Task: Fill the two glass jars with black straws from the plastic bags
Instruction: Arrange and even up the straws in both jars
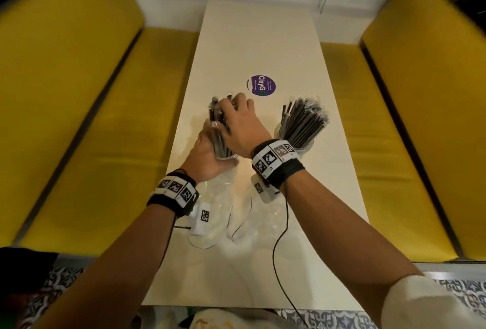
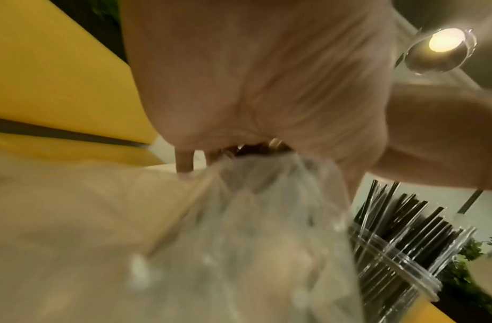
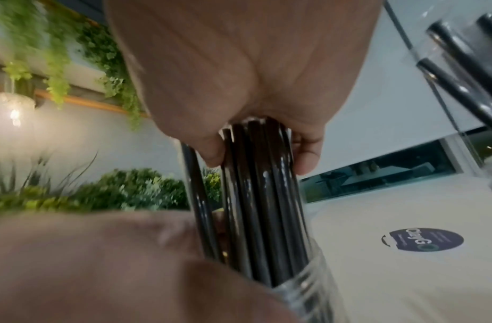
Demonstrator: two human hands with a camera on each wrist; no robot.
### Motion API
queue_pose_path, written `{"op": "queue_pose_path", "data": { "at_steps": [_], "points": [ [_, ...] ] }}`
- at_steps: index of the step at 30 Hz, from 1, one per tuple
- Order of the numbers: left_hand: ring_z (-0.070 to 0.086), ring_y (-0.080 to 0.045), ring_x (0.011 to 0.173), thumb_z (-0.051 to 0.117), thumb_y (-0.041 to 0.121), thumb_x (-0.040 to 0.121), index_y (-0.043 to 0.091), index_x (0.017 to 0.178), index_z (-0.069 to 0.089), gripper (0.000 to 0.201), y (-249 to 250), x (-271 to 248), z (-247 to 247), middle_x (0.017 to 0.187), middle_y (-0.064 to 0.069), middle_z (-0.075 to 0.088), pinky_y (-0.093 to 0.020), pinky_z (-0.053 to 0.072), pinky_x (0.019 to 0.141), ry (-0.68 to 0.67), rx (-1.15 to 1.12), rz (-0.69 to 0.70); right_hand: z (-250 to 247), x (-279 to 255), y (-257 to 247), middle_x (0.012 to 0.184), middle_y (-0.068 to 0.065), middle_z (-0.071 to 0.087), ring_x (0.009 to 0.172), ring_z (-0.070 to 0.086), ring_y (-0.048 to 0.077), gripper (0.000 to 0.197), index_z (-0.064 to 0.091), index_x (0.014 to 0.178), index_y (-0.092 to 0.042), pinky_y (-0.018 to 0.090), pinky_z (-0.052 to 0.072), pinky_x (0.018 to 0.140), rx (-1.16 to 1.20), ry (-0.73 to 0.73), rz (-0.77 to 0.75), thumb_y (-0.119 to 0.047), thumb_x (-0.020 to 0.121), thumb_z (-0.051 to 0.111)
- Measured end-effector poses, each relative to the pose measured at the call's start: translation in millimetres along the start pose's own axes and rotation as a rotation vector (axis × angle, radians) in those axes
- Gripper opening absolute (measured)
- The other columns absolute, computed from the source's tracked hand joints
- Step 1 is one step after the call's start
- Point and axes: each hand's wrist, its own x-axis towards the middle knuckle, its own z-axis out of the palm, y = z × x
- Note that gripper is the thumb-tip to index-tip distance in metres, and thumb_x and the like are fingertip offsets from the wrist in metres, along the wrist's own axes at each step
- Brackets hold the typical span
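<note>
On the white table point(image 1: 263, 39), my left hand point(image 1: 206, 151) curls round the left glass jar point(image 1: 226, 156). The jar's ribbed neck point(image 3: 308, 290) shows in the right wrist view. My right hand point(image 1: 236, 121) grips a bundle of black straws point(image 1: 219, 134) from above, their lower ends inside that jar. Its fingers point(image 3: 305, 153) wrap the straws point(image 3: 255, 196). Clear plastic point(image 2: 266, 218) trails below my left palm point(image 2: 253, 87). The right glass jar point(image 1: 302, 146) stands packed with fanned black straws point(image 1: 305, 118), partly wrapped in film; the same jar point(image 2: 399, 262) shows in the left wrist view.
Crumpled clear plastic bags point(image 1: 223, 213) lie on the table under my wrists, crossed by thin black cables point(image 1: 285, 223). A round purple sticker point(image 1: 261, 86) sits beyond the jars. Yellow bench seats point(image 1: 92, 131) flank the table on both sides.
</note>
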Motion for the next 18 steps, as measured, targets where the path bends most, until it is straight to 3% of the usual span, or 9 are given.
{"op": "queue_pose_path", "data": {
  "at_steps": [2,4,8,11,14,16,18],
  "points": [
    [0.062,-0.018,0.134,0.097,0.075,0.051,0.033,0.151,0.043,0.121,27,-7,-3,0.144,0.007,0.063,-0.050,0.056,0.109,0.035,0.002,-0.063,-11,1,0,0.125,0.014,0.045,0.112,0.048,0.033,0.038,0.053,0.135,-0.014,0.050,0.047,0.101,0.157,0.124,0.013,-0.030,0.101,0.057],
    [0.061,-0.018,0.133,0.094,0.074,0.047,0.033,0.148,0.042,0.120,39,-9,-2,0.144,0.006,0.061,-0.047,0.055,0.109,0.091,0.011,-0.119,-19,-2,2,0.124,0.010,0.046,0.113,0.049,0.029,0.038,0.053,0.135,-0.018,0.048,0.047,0.102,0.243,0.253,0.064,-0.031,0.099,0.056],
    [0.053,-0.022,0.133,0.081,0.075,0.056,0.025,0.147,0.049,0.109,48,-18,-3,0.143,0.001,0.054,-0.049,0.053,0.112,0.072,0.148,-0.096,-16,-11,3,0.143,0.011,0.042,0.127,0.043,0.035,0.069,0.041,0.149,-0.025,0.053,0.042,0.103,0.041,0.123,0.162,-0.054,0.088,0.057],
    [0.048,-0.022,0.135,0.089,0.069,0.063,0.027,0.151,0.045,0.107,49,-24,-4,0.145,-0.002,0.050,-0.044,0.048,0.114,0.094,0.121,-0.098,-24,-11,1,0.144,0.003,0.042,0.131,0.039,0.028,0.055,0.050,0.142,-0.032,0.046,0.037,0.105,0.246,0.264,0.045,-0.056,0.092,0.053],
    [0.062,-0.022,0.126,0.090,0.078,0.053,0.036,0.142,0.049,0.107,47,-24,-5,0.139,0.000,0.061,-0.048,0.059,0.102,0.099,0.049,-0.112,-22,-7,-5,0.131,0.007,0.049,0.119,0.044,0.030,0.052,0.062,0.125,-0.029,0.046,0.047,0.095,0.050,0.128,-0.116,-0.065,0.087,0.065],
    [0.055,-0.021,0.132,0.090,0.071,0.059,0.031,0.148,0.045,0.108,56,-27,-7,0.143,0.002,0.055,-0.047,0.055,0.108,0.079,0.104,-0.144,-15,0,-1,0.120,0.012,0.054,0.108,0.048,0.033,0.034,0.067,0.110,-0.016,0.050,0.052,0.088,-0.018,0.133,-0.141,-0.045,0.093,0.069],
    [0.044,-0.022,0.138,0.092,0.059,0.070,0.020,0.155,0.037,0.108,59,-27,-7,0.147,-0.001,0.047,-0.044,0.047,0.114,0.091,0.136,-0.172,-15,7,6,0.113,0.012,0.054,0.104,0.050,0.031,0.018,0.067,0.105,-0.011,0.050,0.050,0.092,0.139,0.259,-0.060,-0.027,0.099,0.064]
  ]
}}
